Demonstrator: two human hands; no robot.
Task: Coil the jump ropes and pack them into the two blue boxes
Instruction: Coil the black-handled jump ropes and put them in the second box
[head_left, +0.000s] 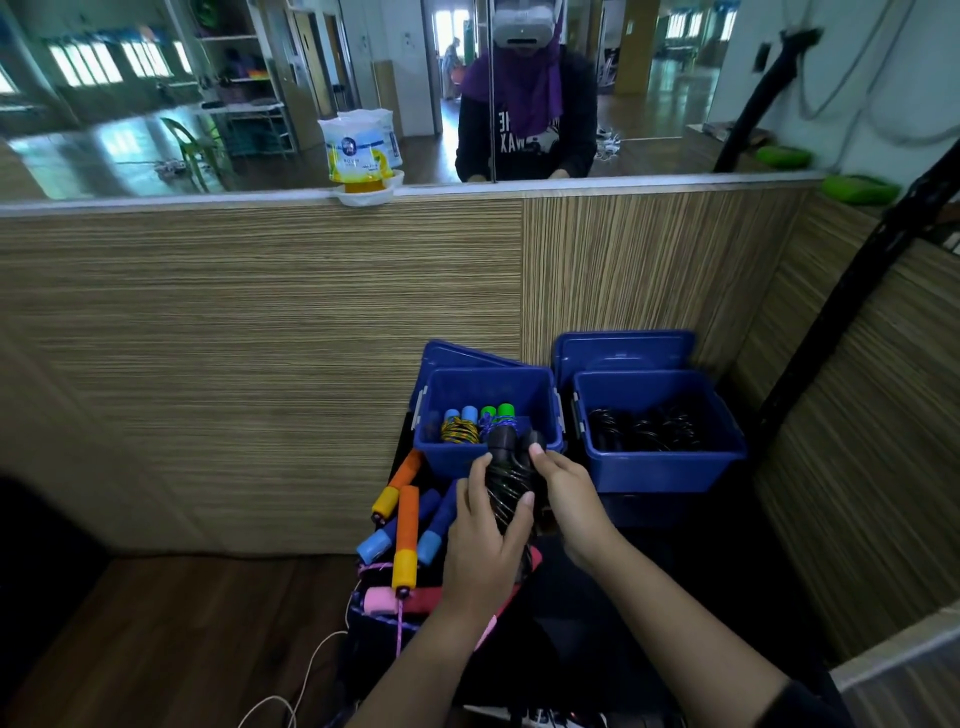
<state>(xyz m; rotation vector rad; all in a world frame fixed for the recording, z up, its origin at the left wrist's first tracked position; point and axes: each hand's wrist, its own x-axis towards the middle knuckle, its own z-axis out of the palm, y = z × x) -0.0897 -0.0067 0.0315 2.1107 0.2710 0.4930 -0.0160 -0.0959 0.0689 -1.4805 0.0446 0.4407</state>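
Both hands are holding one black coiled rope (506, 480): your left hand (485, 540) is wrapping its fingers round the shiny twisty bundle, and your right hand (563, 486) is pinching its far end. You are holding it over the near edge of the left blue box (488, 460), beside soft foam handles. Next, I think, drop it in gently. The right blue box (660, 467) is holding black coils.

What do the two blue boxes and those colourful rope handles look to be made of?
The blue boxes look like moulded plastic: smooth, slightly glossy walls, rolled rims. The colourful handles seem foam-covered, judging by their matt, soft, rounded look, though that stays a guess. The left hand grips a black coiled rope, shiny like plastic cord.
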